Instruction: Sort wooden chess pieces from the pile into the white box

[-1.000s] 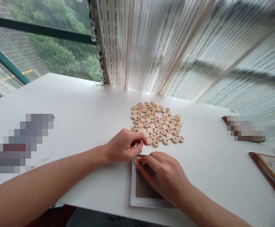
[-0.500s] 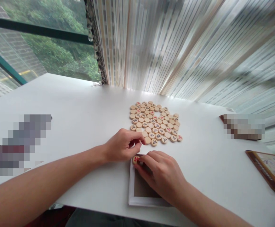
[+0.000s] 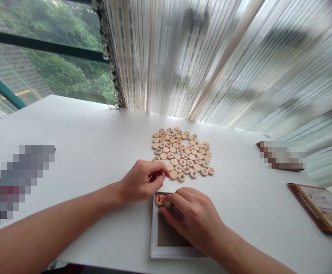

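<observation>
While your left hand [image 3: 140,179] hangs by the near left edge of the loose discs [image 3: 184,156], its forefinger and thumb curl close together; whether they pinch anything or touch the nearest disc, you cannot tell from this view. Just to its right, the red-marked disc [image 3: 159,199] lies face up at the far left corner of the white-rimmed tray [image 3: 154,236]; it looks wooden, so expect it to be light, stiff and hard to break, perhaps a little slippery along its rounded side; the side is the likely place to hold it, finger and thumb opposite each other, leaving the character uncovered. Your right hand [image 3: 196,215] arches over the tray, forefinger at the disc's right edge and thumb just below; you cannot make out a firm pinch.

Around this, from the left, a blurred-out thing [image 3: 17,179] lies on the white table [image 3: 97,152]; the window [image 3: 63,72] and the string curtain [image 3: 168,57] stand behind; the loose discs lie flat and close-packed, some blank, some with black or red characters; farther right come a part-masked brown thing [image 3: 282,156] and a flat brown-edged box [image 3: 322,209], both well apart from your hands. What crowds the corner is the tray's rim, your left hand near it, and your right hand, which hides much of the tray floor.
</observation>
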The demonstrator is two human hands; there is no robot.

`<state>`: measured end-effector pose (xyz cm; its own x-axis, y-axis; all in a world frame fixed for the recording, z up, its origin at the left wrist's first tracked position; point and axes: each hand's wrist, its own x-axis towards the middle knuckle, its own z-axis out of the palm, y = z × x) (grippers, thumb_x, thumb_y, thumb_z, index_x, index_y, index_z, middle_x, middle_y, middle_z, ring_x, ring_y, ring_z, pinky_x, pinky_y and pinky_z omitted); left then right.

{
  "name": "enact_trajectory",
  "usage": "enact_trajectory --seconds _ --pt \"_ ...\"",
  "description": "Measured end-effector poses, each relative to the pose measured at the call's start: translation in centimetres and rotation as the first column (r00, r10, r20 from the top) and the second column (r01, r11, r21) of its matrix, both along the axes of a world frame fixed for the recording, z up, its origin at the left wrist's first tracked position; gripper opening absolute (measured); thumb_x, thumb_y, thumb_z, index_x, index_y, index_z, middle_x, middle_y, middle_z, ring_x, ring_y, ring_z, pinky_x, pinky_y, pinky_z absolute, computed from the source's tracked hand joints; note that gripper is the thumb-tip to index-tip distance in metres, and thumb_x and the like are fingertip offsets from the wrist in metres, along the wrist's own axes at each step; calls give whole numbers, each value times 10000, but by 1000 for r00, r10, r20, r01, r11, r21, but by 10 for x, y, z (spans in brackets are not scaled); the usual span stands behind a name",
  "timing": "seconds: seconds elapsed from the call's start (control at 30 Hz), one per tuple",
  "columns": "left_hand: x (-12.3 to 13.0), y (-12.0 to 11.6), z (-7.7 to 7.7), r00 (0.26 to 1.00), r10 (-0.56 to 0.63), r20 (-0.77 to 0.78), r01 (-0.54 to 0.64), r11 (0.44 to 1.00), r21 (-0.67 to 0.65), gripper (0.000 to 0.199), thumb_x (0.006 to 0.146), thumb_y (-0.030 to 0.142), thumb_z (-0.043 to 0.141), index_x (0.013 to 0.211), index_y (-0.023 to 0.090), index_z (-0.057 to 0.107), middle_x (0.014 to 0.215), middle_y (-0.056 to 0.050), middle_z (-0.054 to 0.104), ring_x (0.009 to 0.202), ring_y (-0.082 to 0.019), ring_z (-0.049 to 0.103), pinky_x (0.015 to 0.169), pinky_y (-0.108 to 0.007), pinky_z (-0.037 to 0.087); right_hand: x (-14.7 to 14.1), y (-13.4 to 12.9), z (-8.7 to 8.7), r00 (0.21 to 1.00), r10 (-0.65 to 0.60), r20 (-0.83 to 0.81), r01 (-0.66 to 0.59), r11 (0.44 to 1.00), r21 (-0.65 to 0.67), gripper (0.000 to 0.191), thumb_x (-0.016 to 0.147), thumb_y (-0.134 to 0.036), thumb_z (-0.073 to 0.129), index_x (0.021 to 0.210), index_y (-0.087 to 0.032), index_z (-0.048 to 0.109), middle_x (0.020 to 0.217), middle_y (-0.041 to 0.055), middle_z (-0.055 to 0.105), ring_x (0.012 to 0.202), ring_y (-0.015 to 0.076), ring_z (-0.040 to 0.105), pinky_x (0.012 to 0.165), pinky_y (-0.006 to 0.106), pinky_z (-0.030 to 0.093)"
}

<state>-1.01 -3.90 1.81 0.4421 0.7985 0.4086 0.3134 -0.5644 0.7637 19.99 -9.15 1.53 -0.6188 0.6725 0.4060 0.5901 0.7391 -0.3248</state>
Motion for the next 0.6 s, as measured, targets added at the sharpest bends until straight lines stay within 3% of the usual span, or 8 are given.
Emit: enact_trajectory --seconds 0.2,0.6 --pt "0 1 4 997 66 37 -66 998 -19 222 865 113 549 872 96 770 613 -9 673 491 -73 450 481 -183 351 7 3 1 1000 14 -13 -14 998 -55 86 981 -229 698 917 -190 739 761 29 714 676 197 647 656 310 427" --pt "0 1 2 995 82 53 -79 995 -55 212 872 138 556 869 109 765 605 -5 675 486 -80 454 480 -192 353 10 4 2 999 29 -45 -32 997 -68 85 993 -214 677 924 -189 721 763 29 709 673 185 646 654 289 441"
